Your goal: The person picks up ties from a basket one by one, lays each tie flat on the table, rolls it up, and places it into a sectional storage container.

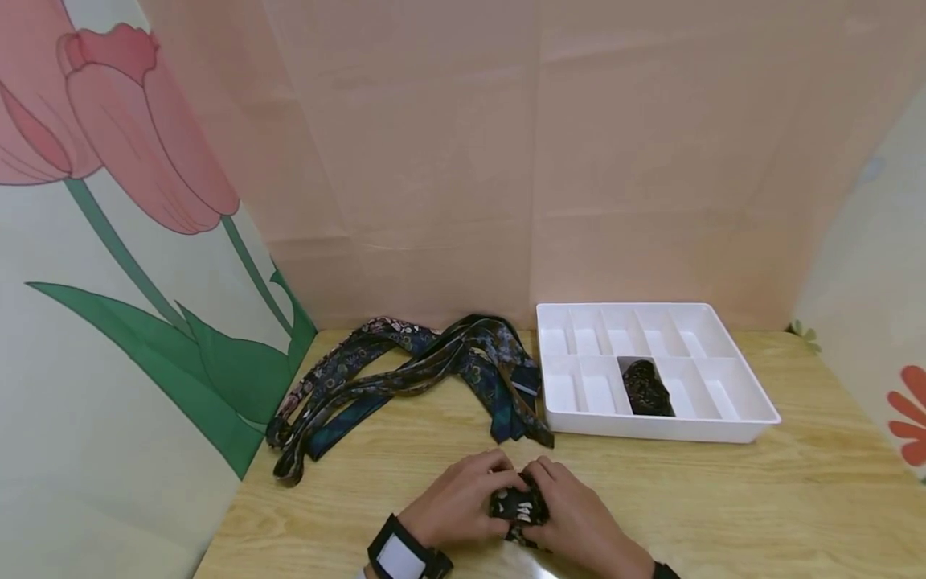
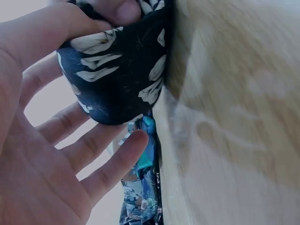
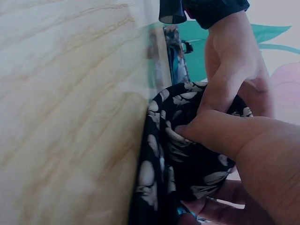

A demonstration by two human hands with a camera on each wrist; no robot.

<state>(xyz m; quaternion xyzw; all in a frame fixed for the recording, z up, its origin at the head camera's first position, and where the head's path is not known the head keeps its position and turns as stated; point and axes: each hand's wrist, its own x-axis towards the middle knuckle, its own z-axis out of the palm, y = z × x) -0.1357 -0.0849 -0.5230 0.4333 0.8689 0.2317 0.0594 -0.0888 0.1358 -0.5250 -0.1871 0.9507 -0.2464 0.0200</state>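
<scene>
Both hands hold a rolled black necktie with a white floral print [image 1: 519, 505] at the table's front. My left hand [image 1: 463, 497] grips it from the left; in the left wrist view its thumb and index finger are at the roll [image 2: 117, 70] while the other fingers spread behind it. From the right, my right hand [image 1: 579, 515] holds the same necktie, its thumb pressed into the coil in the right wrist view. There the coil stands on edge on the table, with a length of the necktie [image 3: 147, 178] running along the wood.
Several dark patterned neckties [image 1: 405, 374] lie in a loose heap at the back left. Right of them stands a white compartment tray [image 1: 651, 429]; one dark rolled piece [image 1: 646, 388] sits in its front middle compartment. A beige wall covering [image 1: 434, 161] rises behind the table.
</scene>
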